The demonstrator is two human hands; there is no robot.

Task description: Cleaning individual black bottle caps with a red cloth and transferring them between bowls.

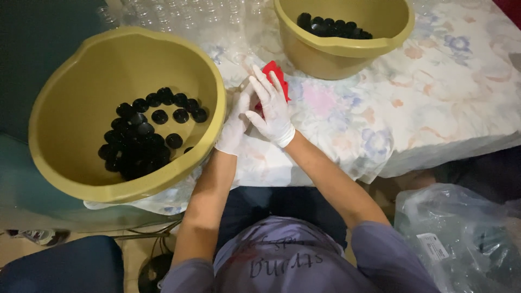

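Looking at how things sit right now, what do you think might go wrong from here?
The near bowl of black caps seems to overhang the table edge and tilts, so a nudge from the left hand might tip it. The clear bottles stand crowded behind the hands, so a reach could topple some. The right hand covers much of the red cloth, so the grip is hard to judge.

Two olive bowls [81,70] [391,21], two white-gloved hands [234,126] [273,108], one red cloth [275,73], one clear plastic bag [461,239]
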